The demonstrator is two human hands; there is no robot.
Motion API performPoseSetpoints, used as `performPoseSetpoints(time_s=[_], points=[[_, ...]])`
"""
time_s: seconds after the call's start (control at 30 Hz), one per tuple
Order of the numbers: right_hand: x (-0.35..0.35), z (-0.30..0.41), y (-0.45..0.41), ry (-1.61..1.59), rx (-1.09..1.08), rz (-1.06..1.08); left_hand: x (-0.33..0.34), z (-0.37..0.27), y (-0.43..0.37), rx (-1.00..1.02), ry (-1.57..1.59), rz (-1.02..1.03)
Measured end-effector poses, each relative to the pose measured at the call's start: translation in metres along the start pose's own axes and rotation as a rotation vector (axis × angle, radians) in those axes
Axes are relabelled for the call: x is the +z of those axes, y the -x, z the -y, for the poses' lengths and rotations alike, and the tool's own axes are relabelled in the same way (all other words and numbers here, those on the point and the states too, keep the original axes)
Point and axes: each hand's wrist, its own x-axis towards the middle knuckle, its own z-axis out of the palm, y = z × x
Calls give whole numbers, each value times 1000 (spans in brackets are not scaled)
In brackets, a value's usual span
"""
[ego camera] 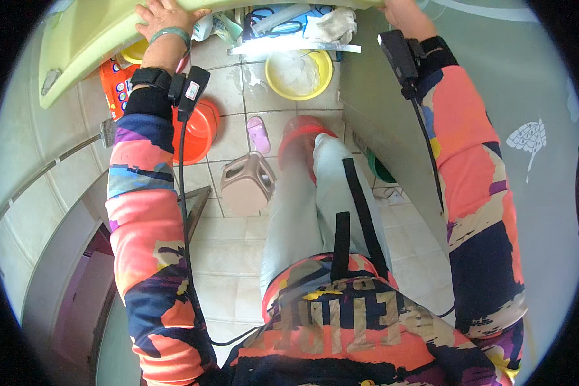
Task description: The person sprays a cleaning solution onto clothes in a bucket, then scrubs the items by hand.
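Observation:
Both arms reach far forward, to the top of the view. My left hand lies with spread fingers on a pale green curved panel, and a green bangle circles that wrist. My right hand is at the panel's right end; its fingers are cut off by the picture's edge, so its hold cannot be told. Below the panel, a yellow basin holds whitish cloth or foam. A red basin stands on the floor below my left wrist. Scissors and a crumpled whitish cloth lie beyond a bright white ledge.
A beige plastic stool and a pink slipper are on the tiled floor. An orange package stands at the left wall. A grey panel with a leaf pattern rises at the right, near a green basin.

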Motion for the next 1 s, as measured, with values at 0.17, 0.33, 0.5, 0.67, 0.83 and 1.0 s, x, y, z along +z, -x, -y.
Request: performPoseSetpoints(time_s=[0.17, 0.33, 0.5, 0.67, 0.83, 1.0], points=[[-2, 2, 0, 129, 84, -66, 0, 1, 1, -11, 17, -4], [-7, -9, -17, 160, -71, -197, 4, 2, -4, -4, 41, -34], [5, 5, -5, 254, 39, -210, -1, 4, 0, -18, 60, 43], [5, 1, -3, 256, 45, -144, 1, 6, 6, -13, 42, -3], [-5, -4, -12, 168, 26, -203, -9, -1, 0, -4, 16, -35], [18, 24, 5, 244, 223, -257, 1, 3, 3, -5, -10, 15]])
